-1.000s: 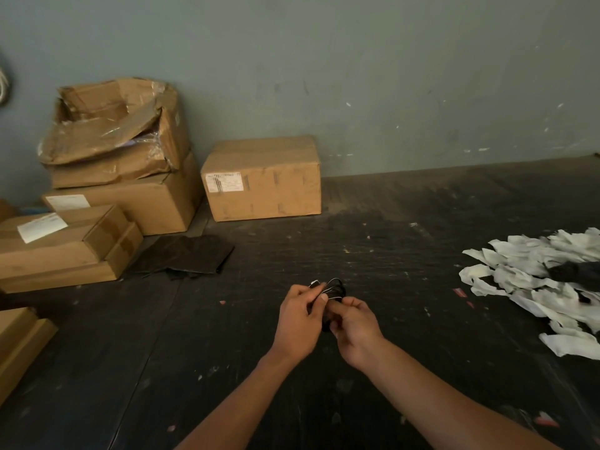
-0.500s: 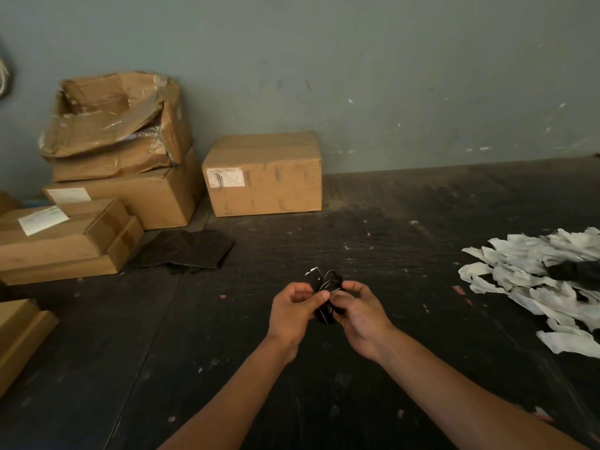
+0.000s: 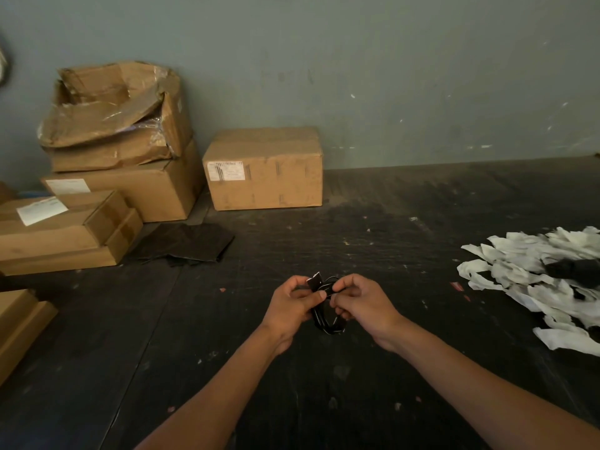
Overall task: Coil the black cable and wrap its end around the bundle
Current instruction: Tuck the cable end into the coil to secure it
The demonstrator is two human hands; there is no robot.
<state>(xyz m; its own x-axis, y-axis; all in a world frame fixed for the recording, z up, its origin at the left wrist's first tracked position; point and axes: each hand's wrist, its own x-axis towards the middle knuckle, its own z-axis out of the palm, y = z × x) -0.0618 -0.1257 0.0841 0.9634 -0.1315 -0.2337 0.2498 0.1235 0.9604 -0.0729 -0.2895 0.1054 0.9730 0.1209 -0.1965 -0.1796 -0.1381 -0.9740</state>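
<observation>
A small coiled black cable (image 3: 325,321) is held between both hands above the dark floor. My left hand (image 3: 290,306) pinches the bundle from the left, thumb across its middle. My right hand (image 3: 363,303) grips it from the right, fingers curled over the upper loops. A short black tab of the cable (image 3: 314,281) sticks up between the hands. The lower loops hang free below my fingers; the middle of the bundle is hidden by them.
Cardboard boxes (image 3: 263,168) stand against the grey wall at the back and stack at the left (image 3: 120,151). A dark flat sheet (image 3: 185,243) lies on the floor. White paper scraps (image 3: 535,280) with black items are piled at the right.
My hands have drawn slightly apart and the bundle has turned, so its loops now hang lower between them. The camera view has shifted a little.
</observation>
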